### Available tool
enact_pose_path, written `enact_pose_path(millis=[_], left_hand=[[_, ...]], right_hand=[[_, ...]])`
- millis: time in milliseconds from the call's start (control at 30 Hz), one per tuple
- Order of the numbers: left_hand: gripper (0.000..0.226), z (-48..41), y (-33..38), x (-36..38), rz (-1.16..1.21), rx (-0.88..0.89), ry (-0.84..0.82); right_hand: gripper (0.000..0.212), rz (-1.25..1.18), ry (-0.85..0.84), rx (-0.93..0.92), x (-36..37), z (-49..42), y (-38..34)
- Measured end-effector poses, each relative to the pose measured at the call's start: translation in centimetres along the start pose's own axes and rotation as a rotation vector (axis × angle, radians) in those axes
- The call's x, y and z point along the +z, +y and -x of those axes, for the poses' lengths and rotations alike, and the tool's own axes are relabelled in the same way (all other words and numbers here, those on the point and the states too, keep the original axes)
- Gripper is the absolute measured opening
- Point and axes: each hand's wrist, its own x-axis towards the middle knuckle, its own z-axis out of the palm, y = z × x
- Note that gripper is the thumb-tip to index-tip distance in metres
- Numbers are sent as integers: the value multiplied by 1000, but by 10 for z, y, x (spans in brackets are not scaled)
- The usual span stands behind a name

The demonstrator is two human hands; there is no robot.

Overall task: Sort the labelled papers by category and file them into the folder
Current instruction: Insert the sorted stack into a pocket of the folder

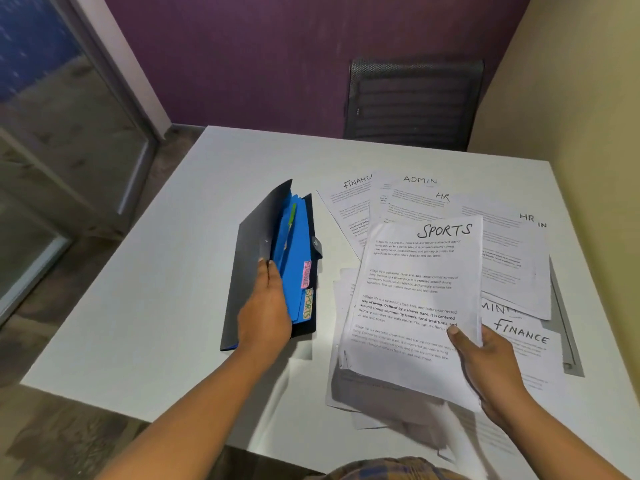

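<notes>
A dark expanding folder point(247, 268) stands open on the white table point(145, 306), showing blue dividers point(294, 271) with a pink FINANCE tab point(306, 274) and a yellow SPORTS tab point(307, 304). My left hand point(265, 306) grips the folder's front cover and holds it apart from the dividers. My right hand point(485, 362) holds a small stack of papers point(412, 299) by its lower right corner, thumb on top; the top sheet is headed SPORTS. The stack is lifted above other sheets, to the right of the folder.
Loose labelled sheets lie spread on the table's right half: FINANCE point(349, 202), ADMIN point(419, 180), HR point(519, 244), and another FINANCE point(521, 332). A black mesh chair point(414, 102) stands behind the table. A beige wall borders the right side, with a glass partition at the left.
</notes>
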Motion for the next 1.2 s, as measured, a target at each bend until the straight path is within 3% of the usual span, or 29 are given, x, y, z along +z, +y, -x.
enact_pose_path(millis=[100,233,300,467,667,800,900,967,1100,1200], left_hand=[[102,2,-1,-3,-8,92,-55],[54,3,1,-7,-123,68,-115],[43,3,3,-8,-112,8,-94],[74,6,5,-9,23,-34,-18],[66,4,2,-5,-5,-13,-4],[98,5,-5,4,60,86,-61],[108,6,-6,10,123,155,-109],[102,6,-6,15,100,168,-150],[60,10,-3,23,11,135,-185],[61,12,1,29,33,92,-193]], right_hand=[[15,-19,-13,-25,3,1,-7],[10,-41,-25,-49,9,0,-14],[10,-53,-25,-46,12,0,-15],[10,-64,-34,-40,15,-1,-15],[12,-72,-44,-53,15,1,-20],[11,-54,-44,-73,17,1,-28],[13,-24,-47,-114,20,1,-38],[16,8,-55,-150,24,1,-48],[20,53,-77,-208,40,-1,-69],[23,152,-81,-239,55,-5,-81]])
